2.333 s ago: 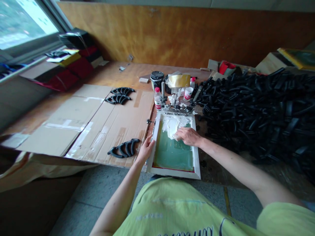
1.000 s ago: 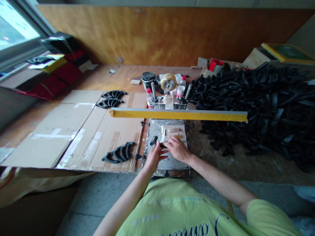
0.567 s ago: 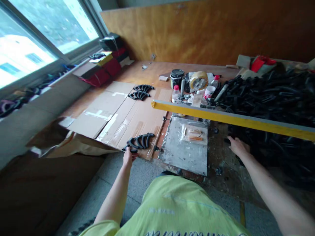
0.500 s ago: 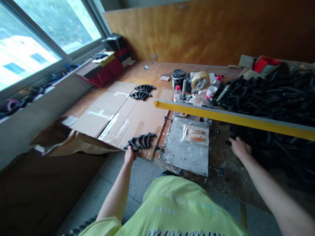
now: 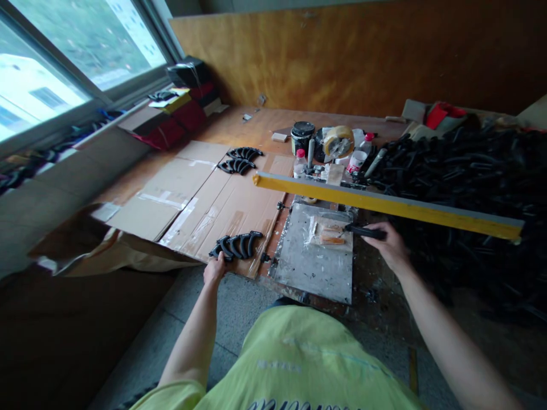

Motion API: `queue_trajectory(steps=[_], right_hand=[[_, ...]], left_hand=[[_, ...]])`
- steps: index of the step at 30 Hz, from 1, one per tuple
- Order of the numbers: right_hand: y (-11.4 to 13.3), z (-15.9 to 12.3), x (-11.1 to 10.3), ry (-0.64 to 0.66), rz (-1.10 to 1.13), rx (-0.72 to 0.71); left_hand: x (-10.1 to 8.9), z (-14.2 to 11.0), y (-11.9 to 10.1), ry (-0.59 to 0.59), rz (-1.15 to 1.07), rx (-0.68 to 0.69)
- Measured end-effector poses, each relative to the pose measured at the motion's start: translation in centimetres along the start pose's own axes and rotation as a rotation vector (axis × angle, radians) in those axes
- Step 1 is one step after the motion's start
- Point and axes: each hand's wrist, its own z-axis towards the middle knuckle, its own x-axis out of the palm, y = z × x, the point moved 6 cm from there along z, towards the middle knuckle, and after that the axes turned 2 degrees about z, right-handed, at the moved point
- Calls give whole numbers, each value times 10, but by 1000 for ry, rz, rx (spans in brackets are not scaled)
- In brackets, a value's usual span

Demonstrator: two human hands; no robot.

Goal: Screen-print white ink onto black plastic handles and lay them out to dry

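My right hand point(image 5: 392, 246) is closed on one end of a black curved handle-like piece point(image 5: 368, 231). The piece points left over the right edge of a grey metal plate point(image 5: 311, 279). On that plate lies a clear plastic bag point(image 5: 331, 230) with orange-brown strips in it. My left hand point(image 5: 213, 270) is at the near edge of the cardboard point(image 5: 171, 188), its thumb pressed on the end of a fanned row of black curved pieces point(image 5: 237, 246). Its other fingers are mostly hidden. Farther back on the cardboard are two more fanned rows of black pieces point(image 5: 239, 160).
A yellow bar point(image 5: 384, 205) spans above the plate and the right side. A large heap of black pieces point(image 5: 448, 171) fills the right. Behind the plate stand a black-lidded tub point(image 5: 302, 136), a tape roll point(image 5: 339, 142) and a red-capped bottle point(image 5: 300, 163). Boxes point(image 5: 171, 117) stand by the window.
My right hand has come from the heap leftward to the plate, now showing a black curved piece in it. My left hand stays by the near row. The view has shifted slightly.
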Motion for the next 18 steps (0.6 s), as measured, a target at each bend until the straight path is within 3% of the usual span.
queue_trajectory(steps=[3, 5, 8, 13, 16, 18], right_hand=[[18, 2, 58, 207, -110, -140], [25, 2, 81, 267, -219, -260], [29, 2, 95, 279, -380, -382], [33, -5, 99, 304, -629, -502], [47, -12, 105, 274, -672, -552], [64, -19, 120, 276, -622, -580]], left_hand=[[0, -7, -1, 17, 0, -21], [-3, -10, -2, 5, 5, -36], [-6, -13, -6, -21, 10, -59], [-8, -17, -8, -50, 6, -95], [-10, -14, 0, -55, 2, -114], [-13, -9, 9, -57, 4, -121]])
